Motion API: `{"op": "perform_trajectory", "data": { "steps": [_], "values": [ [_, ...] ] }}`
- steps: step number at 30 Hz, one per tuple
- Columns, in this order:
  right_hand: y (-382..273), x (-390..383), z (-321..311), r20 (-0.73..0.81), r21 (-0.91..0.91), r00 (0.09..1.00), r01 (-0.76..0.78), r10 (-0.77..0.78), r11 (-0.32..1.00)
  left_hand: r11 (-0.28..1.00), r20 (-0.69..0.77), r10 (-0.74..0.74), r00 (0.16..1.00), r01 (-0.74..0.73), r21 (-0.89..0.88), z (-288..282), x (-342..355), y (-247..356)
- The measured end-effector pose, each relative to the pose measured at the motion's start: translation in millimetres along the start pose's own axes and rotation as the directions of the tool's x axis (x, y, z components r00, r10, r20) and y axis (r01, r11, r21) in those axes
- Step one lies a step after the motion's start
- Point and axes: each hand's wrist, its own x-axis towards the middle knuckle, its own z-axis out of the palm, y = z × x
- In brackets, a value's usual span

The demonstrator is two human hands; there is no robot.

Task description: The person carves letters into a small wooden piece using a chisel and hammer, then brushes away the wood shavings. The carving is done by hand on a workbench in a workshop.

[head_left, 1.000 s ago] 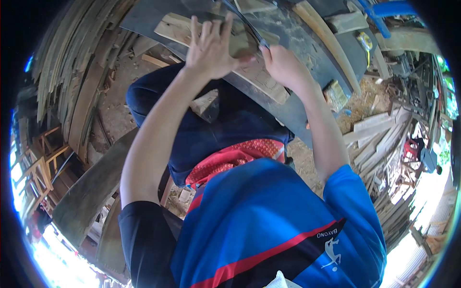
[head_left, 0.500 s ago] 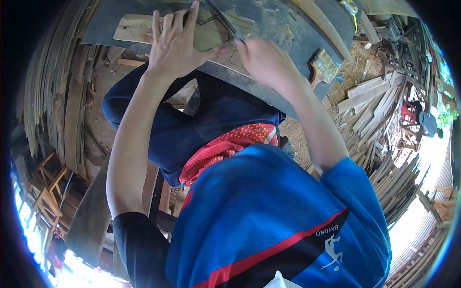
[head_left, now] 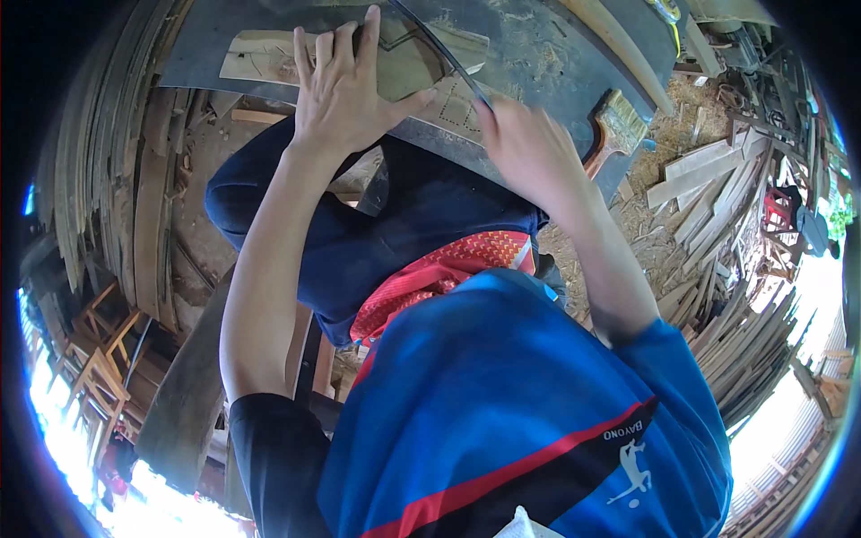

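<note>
Have left hand at 11 o'clock, palm down, fingers splayed wide, gripping nothing, laid over pale plank and greenish flat piece, with thumb out toward 2. Have right hand at 1, curled tight around near end of long thin dark tool, aimed between 10 and 11 across greenish piece. Can't tell tool type or contact with wood. See plank and greenish piece at 12, on dark table, with dark marks on both. Find paintbrush at 2, bristles toward 1; curved wood piece at 1; yellow tape measure between 1 and 2. Find stacked boards at 10, loose strips at 3, wooden frames between 8 and 9.
</note>
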Motion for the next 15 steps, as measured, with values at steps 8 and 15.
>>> {"op": "perform_trajectory", "data": {
  "steps": [8,15],
  "values": [
    [25.5,-45.9,-6.3,0.007,-0.009,1.0,-0.031,0.031,0.999,0.999,-0.095,-0.041,0.995,0.04,-0.007,21.3,0.4,-10.6],
    [26.6,-58.7,-30.2,0.043,0.018,0.998,-0.053,0.052,0.998,0.997,-0.075,-0.06,0.995,0.057,-0.043,20.8,1.8,7.0]
  ]
}}
